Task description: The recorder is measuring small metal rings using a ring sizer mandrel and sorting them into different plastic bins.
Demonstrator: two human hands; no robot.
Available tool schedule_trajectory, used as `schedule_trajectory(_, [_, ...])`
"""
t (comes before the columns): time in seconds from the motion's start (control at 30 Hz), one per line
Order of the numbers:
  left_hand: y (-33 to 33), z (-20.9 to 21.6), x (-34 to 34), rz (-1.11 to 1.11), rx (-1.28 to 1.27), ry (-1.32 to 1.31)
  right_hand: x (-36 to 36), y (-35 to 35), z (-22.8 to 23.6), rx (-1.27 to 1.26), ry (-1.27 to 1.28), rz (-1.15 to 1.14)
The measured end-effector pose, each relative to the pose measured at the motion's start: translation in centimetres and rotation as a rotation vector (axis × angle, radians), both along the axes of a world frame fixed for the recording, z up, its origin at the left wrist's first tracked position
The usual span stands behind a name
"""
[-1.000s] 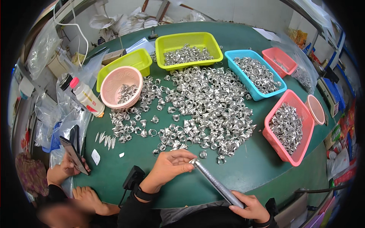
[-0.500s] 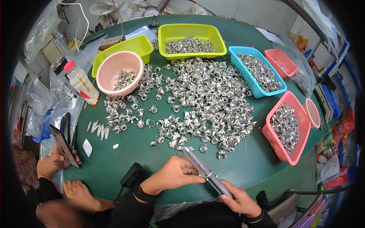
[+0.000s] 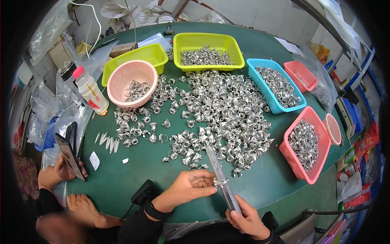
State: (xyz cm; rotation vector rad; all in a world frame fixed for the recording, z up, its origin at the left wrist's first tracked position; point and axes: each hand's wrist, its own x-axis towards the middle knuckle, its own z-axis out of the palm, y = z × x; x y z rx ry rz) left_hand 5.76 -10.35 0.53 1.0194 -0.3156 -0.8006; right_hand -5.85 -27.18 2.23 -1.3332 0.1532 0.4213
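Note:
My right hand (image 3: 248, 219) is closed round the thick lower end of a grey metal ring mandrel (image 3: 217, 164), which slants up and to the left over the table. A silver ring (image 3: 221, 183) sits around the mandrel about halfway along. My left hand (image 3: 191, 189) has its thumb and fingertips at that ring's left side, pinching it. Just beyond the mandrel's tip spreads a big heap of silver rings (image 3: 225, 105) on the green table (image 3: 109, 193). Part of the grip is hidden behind the fingers.
Baskets with rings stand around the heap: yellow-green (image 3: 241, 65), blue (image 3: 254, 77), coral (image 3: 290, 162) and pale pink (image 3: 113, 95). On the left are a white bottle (image 3: 91, 91), leaf-shaped metal pieces (image 3: 109, 142) and another person's hand (image 3: 61, 168) with a phone (image 3: 70, 156).
The mandrel has swung more upright, its tip moving right. My right hand has turned with it, and the ring stays around the mandrel. The whole view has shifted slightly.

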Motion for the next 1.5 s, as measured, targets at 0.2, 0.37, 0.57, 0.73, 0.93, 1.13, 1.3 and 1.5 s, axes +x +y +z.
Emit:
schedule_trajectory(0.2, [-0.3, -0.6, 0.0, 0.026, -0.002, -0.043, 0.0, 0.3, -0.2, 0.033, -0.011, -0.031])
schedule_trajectory(0.37, [-0.3, -0.5, -0.3, 0.015, 0.013, -0.034, 0.0, 0.5, -0.2, 0.018, -0.018, -0.011])
schedule_trajectory(0.57, [-0.1, -0.6, -0.3, 0.025, 0.003, -0.073, -0.1, 0.9, -0.4, -0.002, -0.076, 0.021])
schedule_trajectory(0.73, [-0.3, -0.7, -0.7, 0.09, -0.098, -0.167, -0.2, 0.4, -0.4, -0.097, -0.08, 0.023])
schedule_trajectory(0.93, [-0.5, 0.0, -1.0, 0.114, -0.086, -0.104, -0.1, 0.3, -0.1, -0.172, -0.112, 0.033])
schedule_trajectory(1.13, [-1.0, -0.4, -1.6, 0.168, -0.078, -0.194, -0.2, 1.9, 0.6, 0.004, -0.053, -0.072])
schedule_trajectory(1.3, [-0.4, -0.5, -1.0, 0.254, -0.055, -0.062, -0.4, 1.9, 0.4, -0.023, -0.055, -0.043])
schedule_trajectory(1.5, [0.7, 0.7, 0.1, 0.335, -0.1, -0.038, -0.7, 1.7, 0.3, -0.058, -0.031, 0.031])
